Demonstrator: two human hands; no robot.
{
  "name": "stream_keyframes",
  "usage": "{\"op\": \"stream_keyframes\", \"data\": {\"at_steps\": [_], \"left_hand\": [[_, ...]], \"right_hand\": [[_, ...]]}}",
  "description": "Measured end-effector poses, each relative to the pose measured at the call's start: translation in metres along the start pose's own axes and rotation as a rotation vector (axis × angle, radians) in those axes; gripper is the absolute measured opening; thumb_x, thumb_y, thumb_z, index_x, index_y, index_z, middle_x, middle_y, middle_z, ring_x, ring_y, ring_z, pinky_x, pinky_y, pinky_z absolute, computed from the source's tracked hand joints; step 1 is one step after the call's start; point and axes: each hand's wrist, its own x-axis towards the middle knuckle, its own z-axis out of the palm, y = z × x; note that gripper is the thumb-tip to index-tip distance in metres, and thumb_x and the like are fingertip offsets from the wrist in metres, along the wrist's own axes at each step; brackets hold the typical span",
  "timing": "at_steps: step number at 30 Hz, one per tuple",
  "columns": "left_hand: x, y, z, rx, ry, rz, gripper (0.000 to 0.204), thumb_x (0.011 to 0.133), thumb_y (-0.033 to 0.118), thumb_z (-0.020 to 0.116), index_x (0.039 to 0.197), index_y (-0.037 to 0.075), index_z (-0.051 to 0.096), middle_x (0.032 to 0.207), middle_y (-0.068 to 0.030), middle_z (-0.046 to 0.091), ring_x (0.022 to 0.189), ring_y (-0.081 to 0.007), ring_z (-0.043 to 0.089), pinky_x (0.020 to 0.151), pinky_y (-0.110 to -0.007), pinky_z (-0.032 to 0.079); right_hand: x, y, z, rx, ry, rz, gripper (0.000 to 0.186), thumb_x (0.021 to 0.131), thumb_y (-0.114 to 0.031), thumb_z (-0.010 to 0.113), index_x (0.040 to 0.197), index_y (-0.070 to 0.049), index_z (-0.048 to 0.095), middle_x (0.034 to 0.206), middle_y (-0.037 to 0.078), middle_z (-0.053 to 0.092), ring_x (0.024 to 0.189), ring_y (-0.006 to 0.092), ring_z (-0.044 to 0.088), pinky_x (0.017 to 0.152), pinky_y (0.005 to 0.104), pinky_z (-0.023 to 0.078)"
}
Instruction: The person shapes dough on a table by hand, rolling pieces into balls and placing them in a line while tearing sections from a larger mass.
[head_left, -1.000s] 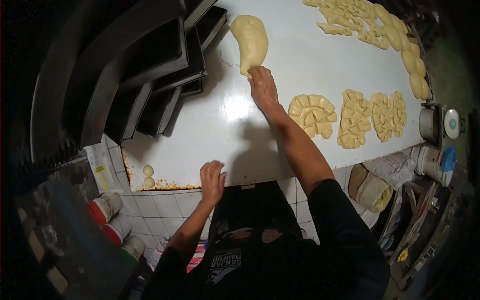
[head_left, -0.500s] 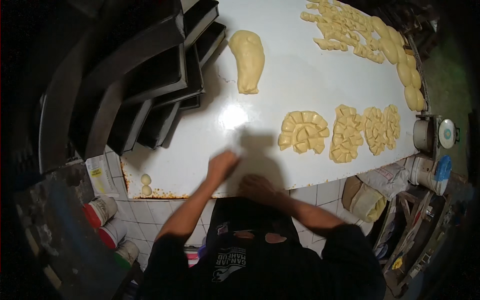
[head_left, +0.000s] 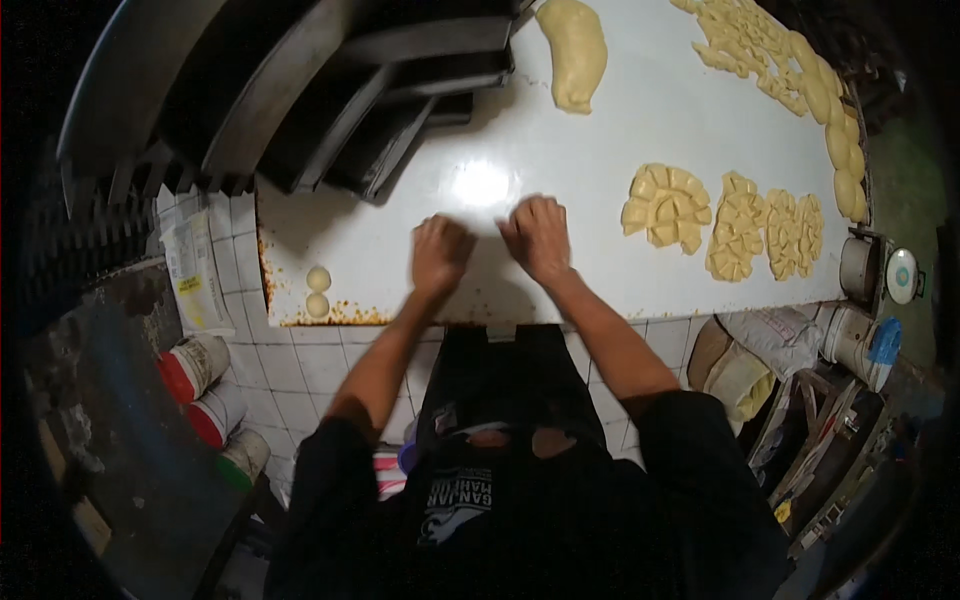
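Both my hands rest palm down over the near middle of the white table (head_left: 400, 220), a short gap apart. Slightly blurred, my left hand (head_left: 442, 255) is closed with its fingers curled under. My right hand (head_left: 538, 238) is curled too, its thumb pointing toward the left hand. Their palms face the table, which hides anything beneath them. Two small dough balls (head_left: 318, 290) lie near the left front corner. A long smooth lump of dough (head_left: 577, 55) sits farther back. Right of my hands are several flat dough pieces cut into segments (head_left: 667, 205).
Dark metal baking pans (head_left: 400, 75) are stacked at the far left, jutting over the table. Twisted dough strips (head_left: 745, 45) and oval dough pieces (head_left: 838, 145) line the far right. Buckets (head_left: 215, 410) stand on the floor at left; sacks (head_left: 770, 340) sit below the right edge.
My right hand has moved forward from the table's front edge, and my left has shifted slightly with it. They now lie side by side. The whole view has swung, so the table appears higher.
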Motion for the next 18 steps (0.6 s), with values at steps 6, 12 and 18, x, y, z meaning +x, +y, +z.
{"op": "stream_keyframes", "data": {"at_steps": [6,12,18], "left_hand": [[-0.060,-0.053,-0.017,0.080,-0.562,0.219,0.012,0.093,0.019,0.071,0.090,0.008,0.071,0.096,-0.0170,0.066,0.097,-0.0364,0.062,0.088,-0.052,0.048],[-0.065,-0.002,0.023,0.047,-0.074,0.148,0.016,0.086,0.020,0.075,0.082,0.006,0.068,0.087,-0.0147,0.069,0.088,-0.0339,0.063,0.080,-0.050,0.048],[-0.014,-0.002,0.008,0.092,0.067,-0.135,0.024,0.085,0.013,0.082,0.107,0.009,0.072,0.121,-0.0140,0.066,0.112,-0.0354,0.058,0.100,-0.048,0.043]], "right_hand": [[-0.064,0.049,-0.013,0.277,-0.407,-0.276,0.035,0.083,-0.034,0.087,0.097,-0.010,0.066,0.104,0.014,0.060,0.097,0.0351,0.057,0.085,0.0505,0.045],[-0.061,-0.016,0.018,0.126,-0.084,-0.082,0.029,0.085,-0.029,0.085,0.093,-0.010,0.066,0.095,0.011,0.062,0.094,0.0357,0.058,0.086,0.0480,0.044],[0.005,0.020,0.004,0.052,0.025,-0.041,0.027,0.086,-0.030,0.085,0.091,-0.011,0.067,0.099,0.010,0.062,0.094,0.0328,0.057,0.084,0.0457,0.043]]}}
